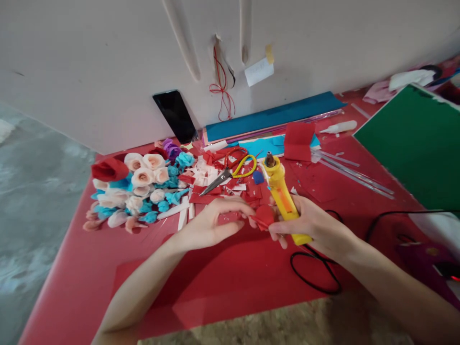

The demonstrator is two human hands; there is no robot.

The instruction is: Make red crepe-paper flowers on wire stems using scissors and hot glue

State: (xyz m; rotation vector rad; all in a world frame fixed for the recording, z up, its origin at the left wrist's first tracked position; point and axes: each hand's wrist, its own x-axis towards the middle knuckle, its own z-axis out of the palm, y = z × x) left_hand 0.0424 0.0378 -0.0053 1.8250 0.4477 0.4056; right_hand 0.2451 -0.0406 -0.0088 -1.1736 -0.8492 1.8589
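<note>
A yellow hot glue gun (pixel 285 203) is gripped in my right hand (pixel 311 220), its dark nozzle pointing up and away from me. My left hand (pixel 212 220) curves in from the left, its fingertips closed on a small red paper piece (pixel 264 216). Fingertips of my right hand also reach that piece's right side, below the gun. Just beyond my left hand lie scissors (pixel 230 172) with red and yellow handles, on top of red and white paper scraps (pixel 204 170). A black cord (pixel 332 287) loops beneath my right wrist.
Several paper flowers (pixel 142 177) in white, blue and red are heaped at the left. A phone (pixel 174 115) leans on the wall. Blue paper (pixel 276 115), clear glue sticks (pixel 354 175), a white bottle (pixel 339 127) and a green board (pixel 413 148) occupy the red table's (pixel 215 282) back and right.
</note>
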